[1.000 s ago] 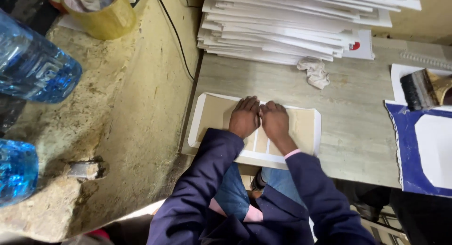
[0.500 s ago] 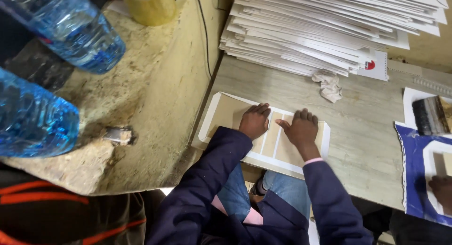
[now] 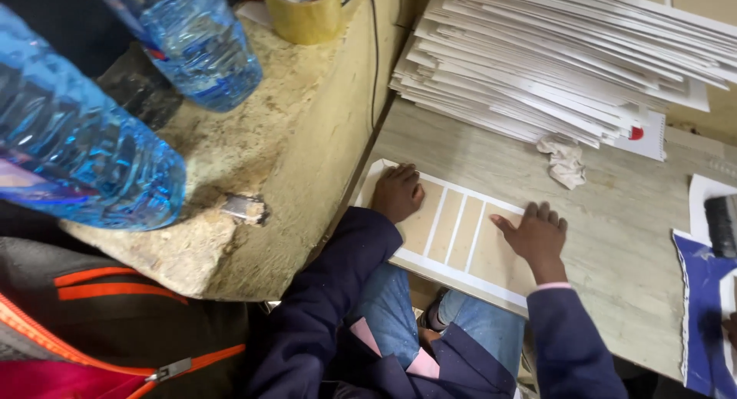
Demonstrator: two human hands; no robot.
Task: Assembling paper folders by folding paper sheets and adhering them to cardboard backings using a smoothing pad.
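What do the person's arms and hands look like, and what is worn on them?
Both arms are covered by long dark navy sleeves of a jacket. A thin pink cuff shows at the wrist of the right hand. The left hand and the right hand are bare: no gloves, and no rings or watch can be seen.

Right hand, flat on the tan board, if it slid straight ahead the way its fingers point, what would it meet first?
Probably the crumpled white paper wad, though depth is unclear; the right hand points up the table.
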